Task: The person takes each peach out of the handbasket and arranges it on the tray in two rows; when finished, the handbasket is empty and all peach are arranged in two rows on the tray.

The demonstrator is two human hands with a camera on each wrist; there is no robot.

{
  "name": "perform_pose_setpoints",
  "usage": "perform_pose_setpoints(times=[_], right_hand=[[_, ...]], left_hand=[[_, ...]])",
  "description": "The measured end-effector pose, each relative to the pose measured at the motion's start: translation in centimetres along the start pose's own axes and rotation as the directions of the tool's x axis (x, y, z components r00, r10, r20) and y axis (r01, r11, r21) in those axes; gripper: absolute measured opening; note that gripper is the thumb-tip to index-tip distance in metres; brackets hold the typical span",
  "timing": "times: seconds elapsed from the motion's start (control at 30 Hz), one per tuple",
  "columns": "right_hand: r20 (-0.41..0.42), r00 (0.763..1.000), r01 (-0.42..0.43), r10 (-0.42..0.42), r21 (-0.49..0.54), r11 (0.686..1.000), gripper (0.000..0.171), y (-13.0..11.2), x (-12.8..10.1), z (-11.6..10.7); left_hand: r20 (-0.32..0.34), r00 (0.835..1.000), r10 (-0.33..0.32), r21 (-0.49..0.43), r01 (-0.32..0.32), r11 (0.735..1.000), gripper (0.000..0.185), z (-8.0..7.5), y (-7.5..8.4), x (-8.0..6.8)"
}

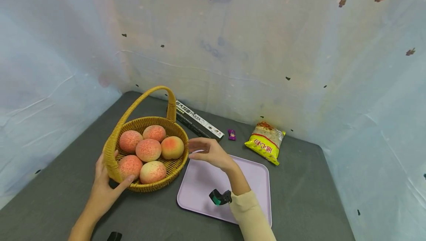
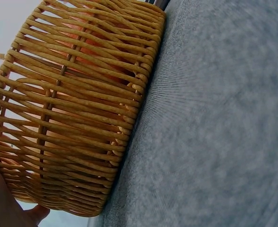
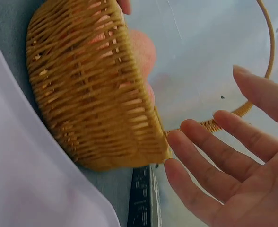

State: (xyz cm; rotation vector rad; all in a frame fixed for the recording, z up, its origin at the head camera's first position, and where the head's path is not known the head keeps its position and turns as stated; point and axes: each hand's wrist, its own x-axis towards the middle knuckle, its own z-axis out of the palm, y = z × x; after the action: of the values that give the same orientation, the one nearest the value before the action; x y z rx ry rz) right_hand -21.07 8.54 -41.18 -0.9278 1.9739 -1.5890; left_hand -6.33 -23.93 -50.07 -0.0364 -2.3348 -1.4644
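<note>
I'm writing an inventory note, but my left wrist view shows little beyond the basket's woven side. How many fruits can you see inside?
Observer: Six peach-like fruits show in the head view.
Operator: Thanks. What is nearest its opposite side?
Observer: The right hand, close beside the basket; whether it touches, I cannot tell.
Operator: And what lies over on that side?
Observer: A pale purple tray, to the right of the basket in the head view.
</note>
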Motion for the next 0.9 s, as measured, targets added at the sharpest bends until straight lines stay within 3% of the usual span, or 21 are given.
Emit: perform_pose_setpoints(times=[0.9], right_hand=[[0.053,0.998,0.021,-0.018,-0.050,0.999,0.048,-1.4,2.6,2.5]], left_hand=[[-0.028,0.999,0.019,-0.001,-0.019,1.000,0.090,0.3,-0.3,0.0]])
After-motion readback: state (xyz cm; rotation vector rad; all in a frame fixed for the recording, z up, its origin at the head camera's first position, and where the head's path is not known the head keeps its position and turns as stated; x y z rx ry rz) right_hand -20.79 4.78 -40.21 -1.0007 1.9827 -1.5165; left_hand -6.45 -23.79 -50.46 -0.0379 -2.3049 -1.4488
